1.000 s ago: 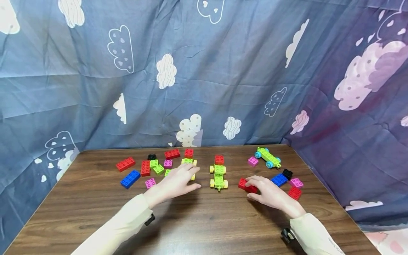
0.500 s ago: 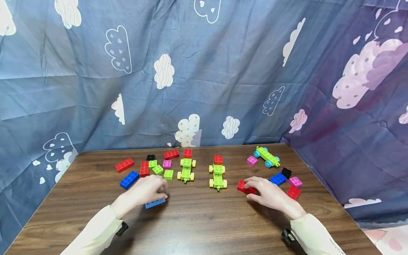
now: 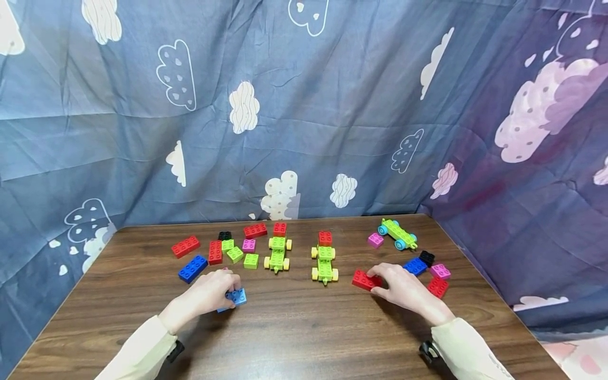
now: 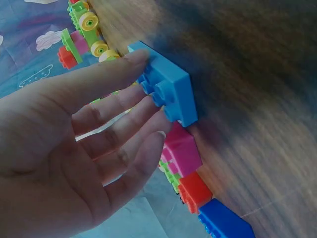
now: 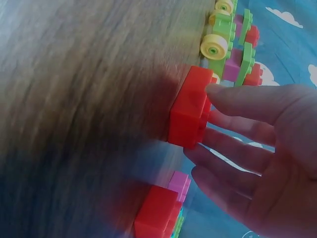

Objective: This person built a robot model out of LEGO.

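Our left hand (image 3: 208, 294) has moved, pinching a light-blue brick (image 3: 240, 296) left of two built cars (image 3: 325, 263), our right hand (image 3: 398, 286) a red brick (image 3: 362, 279) rightward, other bricks (image 3: 193, 268) unjoined.

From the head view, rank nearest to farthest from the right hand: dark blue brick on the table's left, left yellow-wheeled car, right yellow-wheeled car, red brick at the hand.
1. Red brick: right at the right hand.
2. Right yellow-wheeled car: just right of center.
3. Left yellow-wheeled car: left of center.
4. Dark blue brick: table's left side.
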`<state>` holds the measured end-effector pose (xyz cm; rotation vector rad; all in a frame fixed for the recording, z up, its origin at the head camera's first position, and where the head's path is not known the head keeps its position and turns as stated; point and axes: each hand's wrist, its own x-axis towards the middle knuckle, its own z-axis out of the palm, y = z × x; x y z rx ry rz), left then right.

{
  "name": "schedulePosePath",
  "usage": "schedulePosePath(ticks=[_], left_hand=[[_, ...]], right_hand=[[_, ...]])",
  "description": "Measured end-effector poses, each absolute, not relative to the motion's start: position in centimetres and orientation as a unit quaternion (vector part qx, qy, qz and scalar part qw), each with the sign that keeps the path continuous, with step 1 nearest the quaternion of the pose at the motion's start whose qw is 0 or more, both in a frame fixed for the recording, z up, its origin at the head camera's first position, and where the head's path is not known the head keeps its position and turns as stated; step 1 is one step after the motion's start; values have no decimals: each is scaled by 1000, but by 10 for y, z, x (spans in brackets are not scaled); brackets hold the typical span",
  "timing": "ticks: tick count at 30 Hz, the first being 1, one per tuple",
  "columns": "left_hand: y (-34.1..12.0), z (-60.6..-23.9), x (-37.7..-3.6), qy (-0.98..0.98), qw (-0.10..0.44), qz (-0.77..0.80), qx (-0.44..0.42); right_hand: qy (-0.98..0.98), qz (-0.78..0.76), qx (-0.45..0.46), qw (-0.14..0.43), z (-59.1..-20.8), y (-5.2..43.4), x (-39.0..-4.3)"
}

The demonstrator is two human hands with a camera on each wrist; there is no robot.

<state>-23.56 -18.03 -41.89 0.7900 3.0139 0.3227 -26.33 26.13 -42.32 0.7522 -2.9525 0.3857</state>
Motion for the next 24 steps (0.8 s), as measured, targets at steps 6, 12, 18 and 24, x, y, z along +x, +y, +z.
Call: schedulePosePath(ticks=[6, 12, 18, 24], left_hand=[[-173, -423, -238, 953, -5, 104, 286], [-157, -426, -242, 937, -12, 106, 332], [-135, -430, -242, 932, -31, 104, 346], [-129, -431, -242, 931, -44, 108, 347]], right_hand=[[-950, 135, 279, 30, -424, 255, -264], [-936, 141, 320, 38, -426, 248, -264], [-930, 149, 335, 33, -426, 243, -262], [-932, 151, 330, 16, -425, 242, -263]])
